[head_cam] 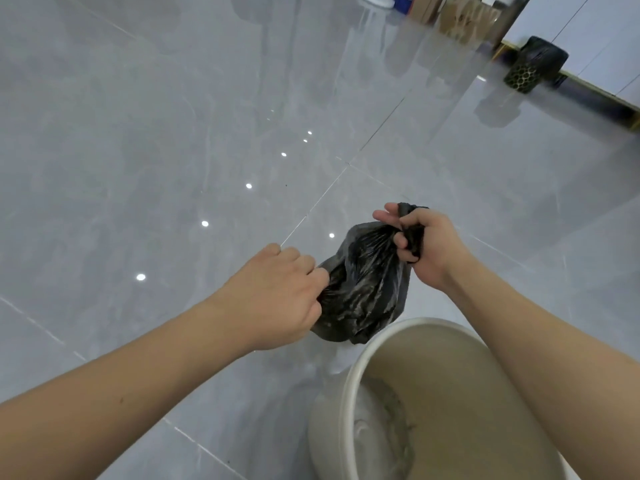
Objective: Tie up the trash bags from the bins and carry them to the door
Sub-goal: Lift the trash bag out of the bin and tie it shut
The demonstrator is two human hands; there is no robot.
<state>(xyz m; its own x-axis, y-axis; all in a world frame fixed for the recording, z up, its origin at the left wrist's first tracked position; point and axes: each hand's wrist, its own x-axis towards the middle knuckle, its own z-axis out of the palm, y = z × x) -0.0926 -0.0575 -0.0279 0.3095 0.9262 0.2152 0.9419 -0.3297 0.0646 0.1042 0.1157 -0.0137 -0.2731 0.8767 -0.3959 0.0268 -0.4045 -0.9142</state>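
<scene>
The right hand point(424, 242) is fisted around the gathered neck of the black trash bag point(363, 289), which hangs below it; the left hand point(277, 292) pinches the bag's side, above the beige bin point(349, 375).

Both forearms were bare up to the frame's edge, with no sleeve showing on either. The left hand point(277, 292) and the right hand point(426, 244) wore no gloves, rings or watch. The wrists carried no band. A small dark mark sat on the left forearm, near mid-length.
</scene>
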